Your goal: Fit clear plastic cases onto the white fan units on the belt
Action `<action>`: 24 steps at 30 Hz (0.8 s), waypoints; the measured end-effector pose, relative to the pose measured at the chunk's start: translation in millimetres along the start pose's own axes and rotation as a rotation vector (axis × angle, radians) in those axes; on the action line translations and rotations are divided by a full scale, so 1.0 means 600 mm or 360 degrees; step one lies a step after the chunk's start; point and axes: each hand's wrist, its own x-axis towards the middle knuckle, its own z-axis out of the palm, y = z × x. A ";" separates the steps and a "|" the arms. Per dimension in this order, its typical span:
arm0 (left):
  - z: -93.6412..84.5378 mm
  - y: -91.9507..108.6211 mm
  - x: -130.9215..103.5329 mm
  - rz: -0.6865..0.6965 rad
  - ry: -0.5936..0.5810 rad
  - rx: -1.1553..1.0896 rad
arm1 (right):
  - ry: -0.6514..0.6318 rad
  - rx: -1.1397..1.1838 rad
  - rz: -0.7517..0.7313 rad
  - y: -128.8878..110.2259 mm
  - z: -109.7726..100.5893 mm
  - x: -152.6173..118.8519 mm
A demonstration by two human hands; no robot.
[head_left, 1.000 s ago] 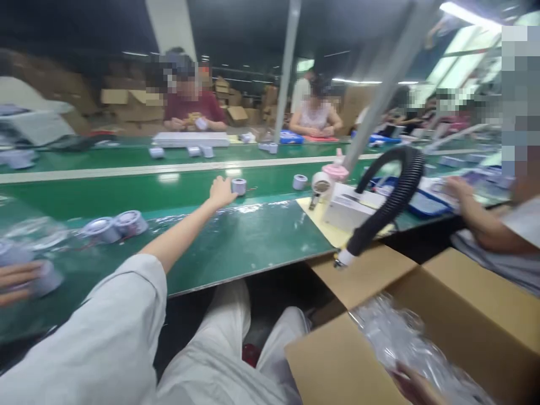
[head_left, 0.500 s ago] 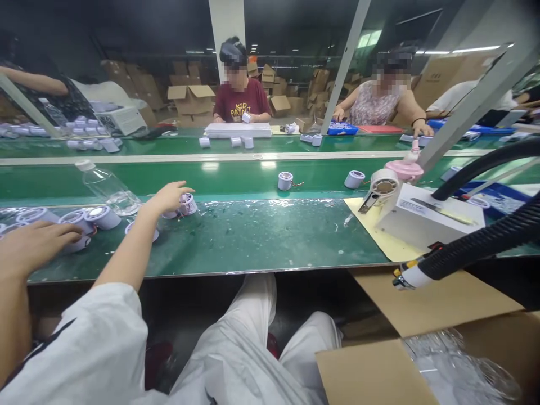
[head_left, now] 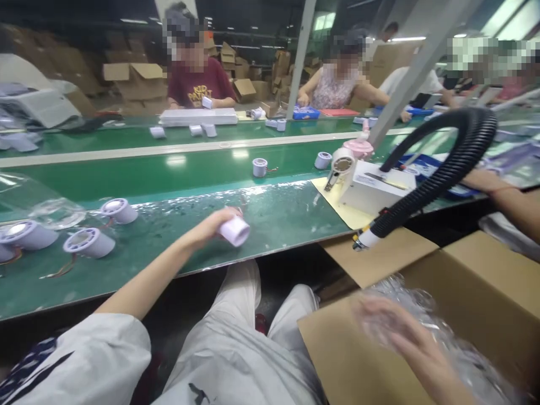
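Note:
My left hand (head_left: 225, 220) is closed around a pale lavender cylindrical fan housing (head_left: 236, 232), held tilted just above the front part of the green bench. Its open end faces toward me. Low on the right, my right hand (head_left: 394, 326) is over an open cardboard box (head_left: 333, 349). Motion smears it, but its fingers curl round a clear plastic piece (head_left: 377, 329). More clear plastic pieces (head_left: 415, 301) lie in the box. Left of my left arm, several similar housings with thin wires stand on the bench, among them one housing (head_left: 90, 243) nearest the edge.
A clear bottle (head_left: 46, 202) lies at the left. Two housings stand on the green belt (head_left: 189, 180). A white box-shaped device (head_left: 375, 183) and a black corrugated hose (head_left: 430, 194) occupy the right. Co-workers sit across the belt; another person's arm (head_left: 514, 197) reaches in at right.
My left hand has moved right and toward me, bringing a housing from the bench. My right hand has come into view at the box. The view has turned right.

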 end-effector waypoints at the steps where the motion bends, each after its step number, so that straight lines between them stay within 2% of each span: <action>1: 0.040 0.007 0.005 0.0030 -0.0175 -0.0065 | -0.0083 -0.0094 -0.0246 -0.035 0.016 0.010; 3: 0.108 0.024 0.009 0.0077 -0.0539 -0.0168 | -0.0109 -0.0420 -0.0633 -0.094 0.045 0.031; 5: 0.157 0.039 0.006 0.0110 -0.0862 -0.0215 | -0.0018 -0.0761 -0.0859 -0.130 0.068 0.047; 8: 0.200 0.051 0.001 0.0105 -0.1221 -0.0358 | 0.0019 -0.1125 -0.0863 -0.144 0.086 0.060; 10: 0.215 0.052 -0.002 0.0069 -0.1347 -0.0458 | -0.0060 -0.1259 -0.0785 -0.138 0.089 0.062; 12: 0.222 0.053 -0.007 0.0091 -0.1348 -0.0388 | -0.0160 -0.1318 -0.0692 -0.127 0.089 0.063; 15: 0.225 0.058 -0.017 0.0230 -0.1166 -0.0026 | -0.0255 -0.1155 -0.0539 -0.114 0.087 0.059; 19: 0.226 0.062 -0.031 0.0459 -0.0877 0.0240 | -0.0295 -0.0439 -0.0234 -0.110 0.084 0.050; 21: 0.230 0.057 -0.035 0.0559 -0.0752 0.0241 | -0.0279 -0.0108 -0.0095 -0.112 0.081 0.046; 24: 0.241 0.041 -0.037 0.0624 -0.0615 0.0129 | -0.0141 0.0152 0.0020 -0.113 0.078 0.045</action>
